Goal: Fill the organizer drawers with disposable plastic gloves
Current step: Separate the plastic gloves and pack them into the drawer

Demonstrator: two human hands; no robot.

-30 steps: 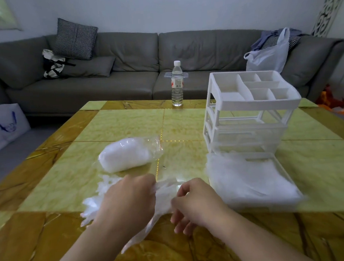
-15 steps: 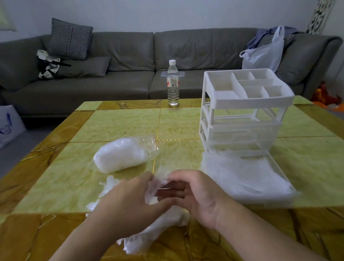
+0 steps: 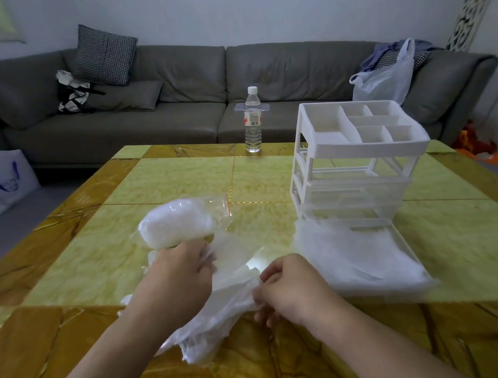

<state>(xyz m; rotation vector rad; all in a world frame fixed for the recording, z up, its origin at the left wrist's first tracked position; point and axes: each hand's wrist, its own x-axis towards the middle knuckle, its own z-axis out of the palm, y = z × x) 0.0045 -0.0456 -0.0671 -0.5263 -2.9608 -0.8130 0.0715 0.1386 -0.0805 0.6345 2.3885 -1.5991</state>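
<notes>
Left hand [image 3: 178, 276] and right hand [image 3: 288, 284]: each grip clamped on one loose glove [image 3: 220, 298], stretched between them, likely to flatten it for packing. Pulled-out drawer [image 3: 363, 257] of organizer [image 3: 355, 150] lies just right, already glove-filled. Glove pack [image 3: 179, 224] on tabletop [image 3: 167, 183] behind.

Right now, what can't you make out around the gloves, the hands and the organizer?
- Head view: fingertips of the left hand and right hand, buried in the glove plastic; each grip's exact hold is hidden.
- Glove count in the pulled-out drawer: translucent layers blur together.
- Glove count in the bag: one white mass.
- Closed drawers of the organizer: contents not readable through the frosted fronts.
- Water bottle label: too small.
</notes>
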